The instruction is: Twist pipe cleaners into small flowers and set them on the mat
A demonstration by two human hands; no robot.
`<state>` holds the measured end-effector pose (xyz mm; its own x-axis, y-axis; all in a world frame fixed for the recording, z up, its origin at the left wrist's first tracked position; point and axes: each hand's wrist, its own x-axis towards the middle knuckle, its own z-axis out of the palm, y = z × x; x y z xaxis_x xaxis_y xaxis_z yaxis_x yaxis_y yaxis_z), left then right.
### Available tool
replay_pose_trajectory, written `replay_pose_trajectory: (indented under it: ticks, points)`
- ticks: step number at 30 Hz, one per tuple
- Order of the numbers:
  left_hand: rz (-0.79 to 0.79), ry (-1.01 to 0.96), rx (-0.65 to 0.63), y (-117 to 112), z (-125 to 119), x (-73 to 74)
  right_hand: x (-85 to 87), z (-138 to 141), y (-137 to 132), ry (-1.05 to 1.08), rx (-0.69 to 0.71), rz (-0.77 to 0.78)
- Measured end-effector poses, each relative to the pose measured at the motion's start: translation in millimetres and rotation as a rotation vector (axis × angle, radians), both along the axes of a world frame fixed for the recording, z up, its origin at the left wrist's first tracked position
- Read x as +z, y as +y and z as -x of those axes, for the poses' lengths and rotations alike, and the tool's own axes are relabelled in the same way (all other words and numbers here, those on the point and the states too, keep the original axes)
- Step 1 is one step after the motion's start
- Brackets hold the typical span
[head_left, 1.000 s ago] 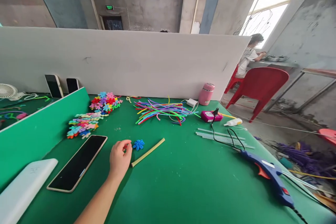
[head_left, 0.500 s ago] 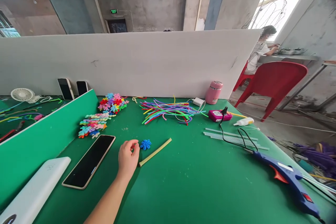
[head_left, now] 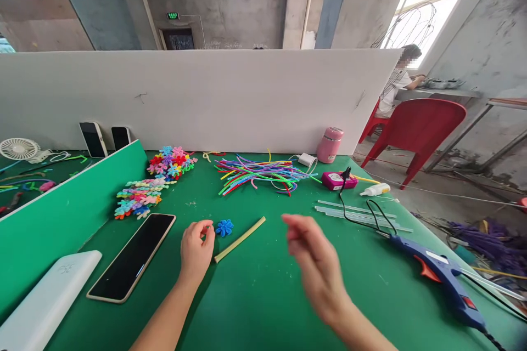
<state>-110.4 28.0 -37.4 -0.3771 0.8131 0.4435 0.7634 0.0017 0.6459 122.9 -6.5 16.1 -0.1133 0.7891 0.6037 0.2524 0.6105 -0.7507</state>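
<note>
My left hand [head_left: 197, 249] rests on the green table with thumb and forefinger brought together in a pinch. Its fingertips are right beside a small blue flower [head_left: 224, 227] of looped fuzzy stems; whether they hold a bit of it I cannot make out. Just right of the flower lies a short pale-yellow stick [head_left: 240, 239], slanting across the tabletop. My right hand [head_left: 315, 260] hovers over the table farther right, a little blurred, its fingers loosely stretched toward the left. Nothing shows in it.
Fuzzy flowers [head_left: 144, 194] are heaped by the green divider [head_left: 69, 203]. A phone [head_left: 134, 258] and white power bank [head_left: 49, 299] lie left. Coloured fuzzy stems [head_left: 259, 175] lie at the back. At right are clear glue sticks [head_left: 358, 214] and a blue glue gun [head_left: 440, 274] with its cord.
My right hand has come into view from the lower right. My left hand keeps its pose beside the blue flower. The whole scene has shifted slightly left as the camera turned.
</note>
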Motion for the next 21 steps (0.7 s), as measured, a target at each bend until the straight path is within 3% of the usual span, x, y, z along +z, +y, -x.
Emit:
replay_pose_trajectory:
  ticks: [4,7,21]
  points:
    - [0.037,0.000,-0.005,0.0,-0.4,0.9,-25.8,14.1,1.2,-0.259,0.097,-0.012]
    - [0.077,0.000,0.002,3.5,0.4,2.9,-34.5,16.3,-0.4,-0.391,0.192,-0.021]
    - [0.218,0.273,-0.039,73.5,-21.8,40.2,-25.8,5.1,4.9,-0.511,0.236,-0.053]
